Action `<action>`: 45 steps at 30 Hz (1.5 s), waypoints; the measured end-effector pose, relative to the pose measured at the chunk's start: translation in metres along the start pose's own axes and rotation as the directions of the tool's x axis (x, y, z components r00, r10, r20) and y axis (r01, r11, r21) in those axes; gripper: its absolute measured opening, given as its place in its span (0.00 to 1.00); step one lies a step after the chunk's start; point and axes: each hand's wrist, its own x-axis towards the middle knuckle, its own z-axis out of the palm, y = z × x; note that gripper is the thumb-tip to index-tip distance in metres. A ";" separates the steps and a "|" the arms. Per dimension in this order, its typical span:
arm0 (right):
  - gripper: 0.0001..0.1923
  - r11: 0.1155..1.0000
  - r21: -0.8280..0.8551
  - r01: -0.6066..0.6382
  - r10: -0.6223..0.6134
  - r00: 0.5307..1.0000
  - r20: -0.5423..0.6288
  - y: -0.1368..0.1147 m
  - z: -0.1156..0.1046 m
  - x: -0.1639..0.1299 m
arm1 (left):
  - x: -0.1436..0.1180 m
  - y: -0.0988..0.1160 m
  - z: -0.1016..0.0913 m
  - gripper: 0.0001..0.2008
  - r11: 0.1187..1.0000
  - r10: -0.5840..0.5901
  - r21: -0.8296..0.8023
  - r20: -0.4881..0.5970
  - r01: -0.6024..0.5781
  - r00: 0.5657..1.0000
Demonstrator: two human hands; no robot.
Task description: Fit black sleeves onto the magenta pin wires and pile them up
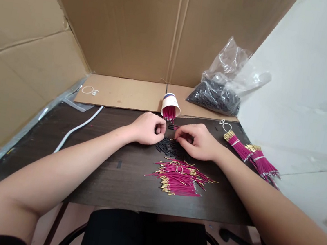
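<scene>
My left hand is closed, thumb and fingers pinched together at the left edge of a heap of small black sleeves. What it pinches, if anything, is hidden. Facing it, my right hand pinches a thin wire whose gold tip points toward the left hand; the rest is behind the fingers. Just beyond the hands lie a few magenta wires with black ends. Nearer to me is a loose pile of magenta wires with gold tips, some loosely banded.
A paper cup lies tipped at the back, magenta wires inside. Behind it on cardboard sits a plastic bag of black pieces. Banded wire bundles lie at right. A white cable crosses the table's left. Cardboard walls stand behind and left.
</scene>
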 end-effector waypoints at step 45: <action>0.07 0.990 -0.141 0.022 -0.041 0.990 -0.134 0.013 0.012 0.001 | -0.001 0.007 0.001 0.05 0.998 -0.022 0.057 0.054 0.019 0.998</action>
